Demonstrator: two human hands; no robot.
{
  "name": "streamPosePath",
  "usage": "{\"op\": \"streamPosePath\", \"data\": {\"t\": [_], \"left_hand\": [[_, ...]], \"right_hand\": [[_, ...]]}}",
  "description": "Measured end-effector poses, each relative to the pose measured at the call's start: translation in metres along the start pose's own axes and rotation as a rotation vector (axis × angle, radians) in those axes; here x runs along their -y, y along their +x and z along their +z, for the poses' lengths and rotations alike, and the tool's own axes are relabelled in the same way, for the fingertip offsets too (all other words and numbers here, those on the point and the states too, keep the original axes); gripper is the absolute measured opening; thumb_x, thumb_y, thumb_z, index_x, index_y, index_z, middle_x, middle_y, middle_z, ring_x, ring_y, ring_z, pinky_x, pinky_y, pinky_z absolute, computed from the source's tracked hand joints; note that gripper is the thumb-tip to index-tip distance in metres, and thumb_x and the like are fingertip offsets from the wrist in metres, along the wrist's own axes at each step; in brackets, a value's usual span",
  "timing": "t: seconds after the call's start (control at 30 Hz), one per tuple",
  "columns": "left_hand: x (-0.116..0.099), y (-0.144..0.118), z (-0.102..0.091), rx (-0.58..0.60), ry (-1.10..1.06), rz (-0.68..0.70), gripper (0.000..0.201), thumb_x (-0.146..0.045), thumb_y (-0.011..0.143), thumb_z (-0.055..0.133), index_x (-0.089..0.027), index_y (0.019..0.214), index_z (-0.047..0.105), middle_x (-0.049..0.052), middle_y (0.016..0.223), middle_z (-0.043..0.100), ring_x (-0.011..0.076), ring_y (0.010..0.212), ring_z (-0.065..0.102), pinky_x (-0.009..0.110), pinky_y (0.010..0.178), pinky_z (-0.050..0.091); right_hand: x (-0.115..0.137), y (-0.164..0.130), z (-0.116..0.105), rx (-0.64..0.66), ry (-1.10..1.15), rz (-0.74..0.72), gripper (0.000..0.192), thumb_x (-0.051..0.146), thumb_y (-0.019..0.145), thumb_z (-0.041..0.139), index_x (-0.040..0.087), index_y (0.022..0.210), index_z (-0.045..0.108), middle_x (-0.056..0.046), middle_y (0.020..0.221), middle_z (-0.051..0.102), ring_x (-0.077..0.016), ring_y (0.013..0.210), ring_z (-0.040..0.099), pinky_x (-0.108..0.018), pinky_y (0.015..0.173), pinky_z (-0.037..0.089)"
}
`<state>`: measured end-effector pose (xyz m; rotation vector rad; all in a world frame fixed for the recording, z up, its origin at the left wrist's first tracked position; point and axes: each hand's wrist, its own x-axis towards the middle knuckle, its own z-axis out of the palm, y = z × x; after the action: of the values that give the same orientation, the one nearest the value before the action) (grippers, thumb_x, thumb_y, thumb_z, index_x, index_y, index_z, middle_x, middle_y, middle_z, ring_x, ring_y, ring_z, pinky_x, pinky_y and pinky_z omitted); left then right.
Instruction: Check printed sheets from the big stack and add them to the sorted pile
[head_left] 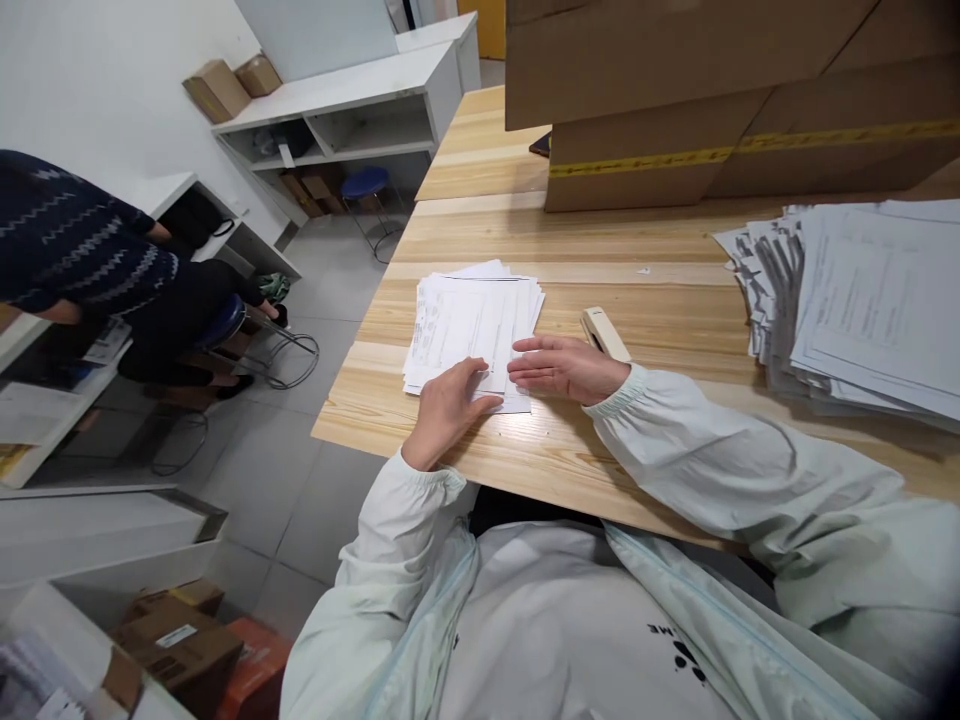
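Matt white paper sheets [471, 325] on smooth, pale-grained wooden table [660, 300]

An office storeroom: paper stacks [862, 300], cardboard boxes [712, 90], white shelving [352, 110].

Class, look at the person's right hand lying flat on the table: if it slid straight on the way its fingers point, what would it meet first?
The right hand points toward the left hand, whose fingertips rest on the small paper stack. It would probably meet those fingertips first, already close.
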<state>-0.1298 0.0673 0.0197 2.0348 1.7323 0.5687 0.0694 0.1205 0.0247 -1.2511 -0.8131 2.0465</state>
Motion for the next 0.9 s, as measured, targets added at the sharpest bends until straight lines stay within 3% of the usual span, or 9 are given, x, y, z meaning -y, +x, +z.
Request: {"op": "streamPosePath", "data": {"t": [0.13,0.27,0.37,0.47,0.57,0.63,0.73,0.9], "left_hand": [[-0.003,0.0,0.005,-0.022,0.04,-0.032,0.038,-0.037,0.078,0.077,-0.024,0.11,0.061,0.003,0.111,0.074,0.0233,0.099,0.069,0.031,0.08,0.047],[0.0,0.002,0.01,-0.095,0.025,-0.073,0.019,-0.035,0.086,0.067,-0.025,0.102,0.064,0.003,0.109,0.076,0.0219,0.096,0.07,0.028,0.077,0.043],[0.002,0.005,0.015,-0.192,0.038,-0.153,0.012,-0.033,0.09,0.059,-0.023,0.093,0.065,0.001,0.087,0.075,0.0176,0.078,0.066,0.026,0.07,0.039],[0.001,0.008,0.017,-0.319,-0.053,-0.247,0.012,-0.03,0.09,0.057,-0.021,0.084,0.062,-0.002,0.071,0.067,0.0129,0.065,0.058,0.023,0.066,0.037],[0.0,0.008,0.016,-0.398,-0.175,-0.287,0.014,-0.029,0.091,0.054,-0.02,0.097,0.063,-0.006,0.057,0.054,0.011,0.054,0.048,0.022,0.062,0.036],[0.002,0.007,0.015,-0.435,-0.201,-0.258,0.03,-0.026,0.093,0.049,-0.02,0.12,0.062,-0.007,0.057,0.052,0.0111,0.052,0.044,0.021,0.061,0.037],[0.01,0.005,0.016,-0.459,-0.199,-0.158,0.049,-0.016,0.093,0.042,-0.022,0.14,0.053,-0.003,0.072,0.064,0.0111,0.057,0.049,0.022,0.065,0.042],[0.02,0.004,0.02,-0.377,-0.175,-0.015,0.036,-0.01,0.09,0.046,-0.02,0.108,0.076,0.003,0.08,0.071,0.0139,0.071,0.063,0.025,0.072,0.049]], "right_hand": [[-0.003,0.002,0.001,0.027,0.112,-0.002,0.023,0.007,0.083,0.069,0.014,0.104,0.06,-0.012,0.094,0.074,-0.0145,0.079,0.072,-0.031,0.084,0.061],[-0.006,0.005,0.008,0.043,0.168,-0.057,0.017,0.007,0.088,0.06,0.014,0.103,0.062,-0.009,0.091,0.075,-0.0136,0.082,0.072,-0.03,0.089,0.059],[-0.011,0.011,0.012,0.062,0.189,-0.099,0.015,0.008,0.087,0.061,0.015,0.1,0.063,-0.007,0.089,0.075,-0.0132,0.083,0.072,-0.028,0.085,0.059],[-0.02,0.016,0.01,-0.052,0.141,-0.168,0.013,0.006,0.083,0.066,0.016,0.091,0.064,-0.004,0.083,0.073,-0.0115,0.072,0.07,-0.025,0.071,0.06],[-0.026,0.019,0.006,-0.164,0.048,-0.222,0.014,0.003,0.081,0.064,0.017,0.084,0.065,-0.002,0.076,0.07,-0.0099,0.063,0.066,-0.024,0.064,0.06],[-0.027,0.017,0.003,-0.193,-0.001,-0.224,0.016,0.001,0.08,0.064,0.017,0.081,0.066,-0.002,0.074,0.07,-0.0097,0.064,0.066,-0.025,0.066,0.061],[-0.022,0.012,0.001,-0.18,-0.031,-0.172,0.016,0.001,0.078,0.067,0.016,0.081,0.066,-0.004,0.076,0.072,-0.0111,0.068,0.068,-0.027,0.069,0.062],[-0.01,0.008,0.003,-0.126,0.048,-0.046,0.011,0.003,0.083,0.066,0.011,0.091,0.065,-0.012,0.083,0.075,-0.014,0.071,0.072,-0.024,0.066,0.061]]}}
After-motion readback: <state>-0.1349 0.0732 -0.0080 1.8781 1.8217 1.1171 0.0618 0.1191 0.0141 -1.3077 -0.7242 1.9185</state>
